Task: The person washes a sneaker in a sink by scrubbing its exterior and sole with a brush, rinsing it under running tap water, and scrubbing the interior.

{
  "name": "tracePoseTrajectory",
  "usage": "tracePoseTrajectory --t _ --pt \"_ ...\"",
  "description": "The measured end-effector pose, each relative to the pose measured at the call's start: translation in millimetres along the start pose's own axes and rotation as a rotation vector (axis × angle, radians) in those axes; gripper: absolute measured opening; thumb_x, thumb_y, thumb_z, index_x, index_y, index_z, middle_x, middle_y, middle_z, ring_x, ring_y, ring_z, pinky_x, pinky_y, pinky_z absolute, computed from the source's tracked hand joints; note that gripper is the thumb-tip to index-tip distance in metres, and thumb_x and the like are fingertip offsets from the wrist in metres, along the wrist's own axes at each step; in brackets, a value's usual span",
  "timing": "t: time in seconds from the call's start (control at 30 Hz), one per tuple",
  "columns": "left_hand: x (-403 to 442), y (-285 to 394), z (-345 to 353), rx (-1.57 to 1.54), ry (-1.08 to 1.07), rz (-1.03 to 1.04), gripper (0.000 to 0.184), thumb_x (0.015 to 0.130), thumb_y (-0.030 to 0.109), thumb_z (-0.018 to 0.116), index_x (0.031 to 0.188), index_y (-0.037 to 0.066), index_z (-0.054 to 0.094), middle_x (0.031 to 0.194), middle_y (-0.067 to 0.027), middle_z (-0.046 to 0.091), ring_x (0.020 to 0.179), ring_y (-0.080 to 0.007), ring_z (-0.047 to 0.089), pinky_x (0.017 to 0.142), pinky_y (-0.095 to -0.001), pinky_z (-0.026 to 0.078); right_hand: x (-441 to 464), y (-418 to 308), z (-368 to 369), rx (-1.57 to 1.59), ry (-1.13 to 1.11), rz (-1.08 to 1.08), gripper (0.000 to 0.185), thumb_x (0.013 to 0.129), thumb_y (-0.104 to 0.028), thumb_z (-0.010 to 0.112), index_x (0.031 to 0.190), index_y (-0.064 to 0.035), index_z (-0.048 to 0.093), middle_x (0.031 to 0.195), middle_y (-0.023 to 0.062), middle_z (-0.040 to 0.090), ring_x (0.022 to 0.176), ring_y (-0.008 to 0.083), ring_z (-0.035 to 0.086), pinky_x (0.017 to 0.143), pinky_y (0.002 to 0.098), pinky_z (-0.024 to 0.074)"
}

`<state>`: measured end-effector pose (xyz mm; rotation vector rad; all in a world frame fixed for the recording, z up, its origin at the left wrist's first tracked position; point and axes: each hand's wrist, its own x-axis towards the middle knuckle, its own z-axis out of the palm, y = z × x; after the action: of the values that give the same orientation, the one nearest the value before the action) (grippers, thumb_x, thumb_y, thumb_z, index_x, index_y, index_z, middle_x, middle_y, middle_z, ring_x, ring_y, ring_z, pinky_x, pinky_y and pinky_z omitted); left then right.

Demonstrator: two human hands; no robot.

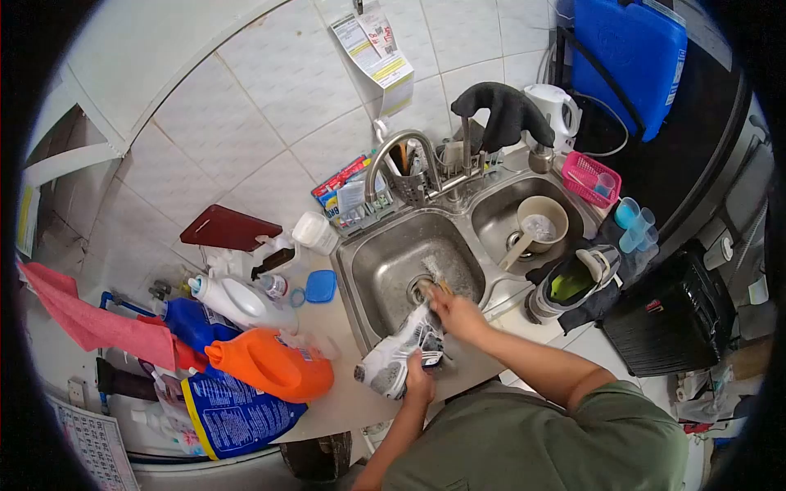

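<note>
My left hand [419, 378] is closed around a white, grey and black sneaker [391, 358], tilted over the front edge of the left sink basin [377, 270]. At the sneaker's upper end, my right hand [455, 314] is closed on a small tan brush [444, 288], mostly covered by the fingers. White suds lie in the basin near the drain. The other sneaker [544, 303], with a bright green inside, stands on the counter to the right.
A dipper [547, 219] sits in the right basin. The faucet [409, 141] arches over the left one. An orange jug [274, 364], a white bottle [241, 303] and a blue detergent bag [241, 417] crowd the left counter. A pink basket [591, 176] and plastic cups stand right.
</note>
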<state>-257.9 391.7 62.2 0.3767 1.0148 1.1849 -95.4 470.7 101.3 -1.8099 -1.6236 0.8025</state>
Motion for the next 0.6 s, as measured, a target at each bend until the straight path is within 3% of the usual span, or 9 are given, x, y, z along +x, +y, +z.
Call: tracePoseTrajectory --t 0.03,0.07,0.17,0.2,0.27,0.43,0.47,0.6 --pt "5 -4 -5 -0.003 0.022 -0.014 0.028 0.096 0.031 0.052 0.108 0.008 0.06 0.1 -0.0029 0.065 0.092 -0.0168 0.062 0.083 -0.032 0.047 14 10 6 -0.004 -0.003 0.04 0.042 0.096 -0.028 0.056 0.136 -0.0163 0.056 0.086 0.0288 0.066 0.082 0.0467 0.065 0.074 0.0527 0.0517" --pt "16 -10 -19 -0.012 -0.02 -0.009 0.03 0.095 0.028 0.052 0.114 0.005 0.057 0.105 -0.0075 0.065 0.097 -0.0224 0.063 0.089 -0.0373 0.049 18 19 17 0.123 0.129 -0.019 0.042 0.096 -0.027 0.056 0.137 -0.015 0.056 0.088 0.0288 0.066 0.082 0.0465 0.065 0.075 0.0516 0.052" --pt "17 -9 -4 0.058 0.186 -0.081 0.032 0.095 0.029 0.052 0.116 0.005 0.057 0.109 -0.0063 0.064 0.101 -0.0222 0.062 0.093 -0.0384 0.047 -29 -13 5 0.094 0.005 -0.045 0.045 0.097 -0.027 0.051 0.141 -0.016 0.05 0.085 0.0285 0.067 0.082 0.0454 0.066 0.077 0.0531 0.0515" --pt "18 -13 -8 0.052 0.034 0.01 0.034 0.094 0.032 0.054 0.117 0.006 0.057 0.112 -0.0055 0.063 0.104 -0.0224 0.06 0.095 -0.0384 0.045 -46 -28 -6 0.026 -0.055 -0.061 0.037 0.097 -0.025 0.053 0.131 -0.0108 0.06 0.093 0.0226 0.069 0.081 0.043 0.067 0.073 0.0498 0.0533" --pt "13 -13 -6 0.204 0.135 -0.039 0.041 0.094 0.037 0.054 0.12 0.005 0.058 0.112 -0.005 0.063 0.102 -0.02 0.059 0.095 -0.0351 0.044 -39 -35 -7 -0.024 -0.114 -0.101 0.039 0.097 -0.024 0.052 0.133 -0.0128 0.057 0.093 0.0224 0.069 0.082 0.0427 0.067 0.075 0.0505 0.0533" --pt "13 -4 11 0.171 0.211 -0.15 0.044 0.096 0.042 0.052 0.124 0.008 0.057 0.116 -0.0031 0.06 0.108 -0.0169 0.053 0.099 -0.0331 0.039 -24 -39 -12 -0.191 -0.149 -0.119 0.046 0.096 -0.025 0.051 0.142 -0.0211 0.048 0.091 0.0171 0.071 0.076 0.0395 0.068 0.069 0.0504 0.0545" --pt "29 -24 -17 0.298 0.181 -0.117 0.045 0.096 0.044 0.052 0.124 0.009 0.057 0.117 -0.0027 0.058 0.108 -0.017 0.053 0.098 -0.0337 0.04 -42 -41 -11 -0.09 -0.162 -0.299 0.041 0.097 -0.029 0.05 0.137 -0.0246 0.053 0.088 0.0179 0.07 0.075 0.0403 0.068 0.069 0.0516 0.054" --pt "33 -29 -36 0.424 0.064 -0.049 0.052 0.093 0.045 0.054 0.128 0.007 0.055 0.121 -0.005 0.057 0.111 -0.0195 0.052 0.1 -0.0345 0.039 -13 -45 -23 -0.244 -0.262 -0.146 0.04 0.098 -0.033 0.052 0.138 -0.0298 0.055 0.091 0.021 0.069 0.081 0.0406 0.068 0.075 0.0512 0.0527"
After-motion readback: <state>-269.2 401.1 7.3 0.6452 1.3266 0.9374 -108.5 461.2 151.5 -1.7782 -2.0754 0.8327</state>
